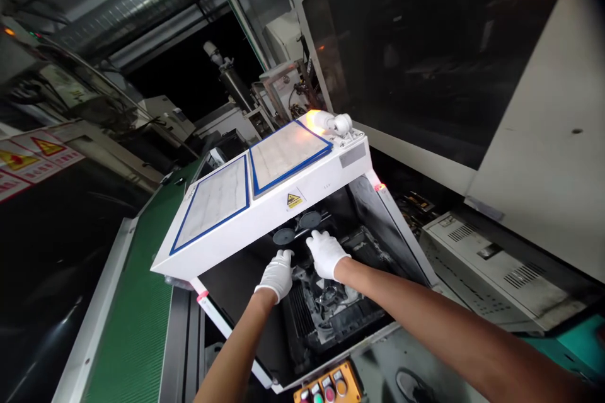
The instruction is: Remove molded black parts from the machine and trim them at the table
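Open machine housing [401, 233], dark inside, with a finned grating [297, 312] and caked grey residue [326, 293]; white hinged cover [265, 227] raised above it, two blue-framed mesh panels [283, 157] on top. Two round black discs [283, 237] on a dark bar [295, 233] inside the housing, just under the cover's edge. Left hand [278, 276], white-gloved, low, curled just below the nearer disc; right hand [328, 254], also gloved, over the bar's near side, fingers angled down. Forearms bare, reaching in from below. Grip of either hand: impossible to tell. Green conveyor belt [132, 321] alongside; orange button box [326, 387] at the front edge.
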The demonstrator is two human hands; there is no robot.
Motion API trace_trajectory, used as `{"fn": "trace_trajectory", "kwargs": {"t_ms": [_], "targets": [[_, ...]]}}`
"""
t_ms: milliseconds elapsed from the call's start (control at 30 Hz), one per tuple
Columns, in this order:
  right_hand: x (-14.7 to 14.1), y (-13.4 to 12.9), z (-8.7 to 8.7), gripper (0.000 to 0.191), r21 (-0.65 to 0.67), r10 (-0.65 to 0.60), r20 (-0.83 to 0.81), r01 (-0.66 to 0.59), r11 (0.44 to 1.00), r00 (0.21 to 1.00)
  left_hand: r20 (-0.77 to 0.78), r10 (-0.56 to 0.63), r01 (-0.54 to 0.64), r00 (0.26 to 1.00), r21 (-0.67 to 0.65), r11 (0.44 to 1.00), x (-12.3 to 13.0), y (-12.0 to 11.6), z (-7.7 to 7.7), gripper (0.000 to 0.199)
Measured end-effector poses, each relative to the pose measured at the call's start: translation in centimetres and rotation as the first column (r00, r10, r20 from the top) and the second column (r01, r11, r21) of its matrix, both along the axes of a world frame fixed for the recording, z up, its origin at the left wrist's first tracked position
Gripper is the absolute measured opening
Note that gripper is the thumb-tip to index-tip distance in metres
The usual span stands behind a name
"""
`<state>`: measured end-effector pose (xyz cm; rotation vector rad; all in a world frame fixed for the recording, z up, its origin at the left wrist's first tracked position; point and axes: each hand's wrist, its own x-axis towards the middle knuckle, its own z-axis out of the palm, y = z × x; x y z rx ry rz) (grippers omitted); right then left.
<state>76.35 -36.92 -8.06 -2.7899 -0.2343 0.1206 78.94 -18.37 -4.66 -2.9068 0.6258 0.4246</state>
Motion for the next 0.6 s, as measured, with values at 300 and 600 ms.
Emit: {"fn": "trace_trajectory", "kwargs": {"t_ms": [300,600], "targets": [[-1.6,-0.9,0.4,0.07,-0.04,0.044,0.086,-0.041,0.998,0.995,-0.07,0.193,-0.199,0.979,-0.083,0.976,-1.0,-1.8,-0.2,0.056],[-20.0,5.0,-6.4,0.075,0.023,0.419,-0.166,-0.421,0.907,0.893,-0.196,0.625,-0.651,0.756,-0.321,0.688,-18.5,4.5,-5.0,0.052]]}}
